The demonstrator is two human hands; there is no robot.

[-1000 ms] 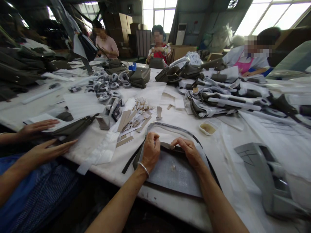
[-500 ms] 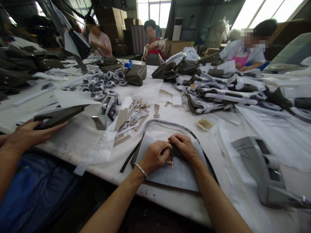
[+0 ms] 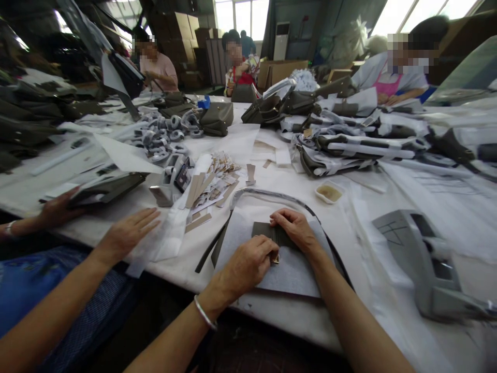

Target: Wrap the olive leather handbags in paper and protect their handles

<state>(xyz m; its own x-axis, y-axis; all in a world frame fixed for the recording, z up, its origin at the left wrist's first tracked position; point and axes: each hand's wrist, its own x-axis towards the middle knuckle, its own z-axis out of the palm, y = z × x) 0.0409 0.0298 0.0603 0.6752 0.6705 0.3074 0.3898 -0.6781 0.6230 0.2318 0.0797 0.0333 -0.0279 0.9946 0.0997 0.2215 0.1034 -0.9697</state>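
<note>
A dark olive handbag lies flat at the table's front, mostly covered by a pale sheet (image 3: 236,248); its strap (image 3: 267,192) arches behind. On the sheet rests a dark tab (image 3: 261,229) with a small gold clasp (image 3: 275,259) at its near end. The curled fingers of my left hand (image 3: 244,264) are closed at the clasp and partly cover it. My right hand (image 3: 297,230) has its thumb and fingertips pinched together at the tab's far edge; what lies between them is too small to make out.
Card strips (image 3: 198,189) and scraps lie beyond the bag, beside a tape dispenser (image 3: 165,189). A small glue-coloured dish (image 3: 329,192) and a larger grey dispenser (image 3: 419,264) stand right. Wrapped bags (image 3: 357,145) are piled behind. A co-worker's hand (image 3: 128,233) reaches in at left.
My left hand has moved down and slightly right onto the clasp, uncovering more of the tab. My right hand stays near the tab's far edge. The co-worker's second hand has come into view at left.
</note>
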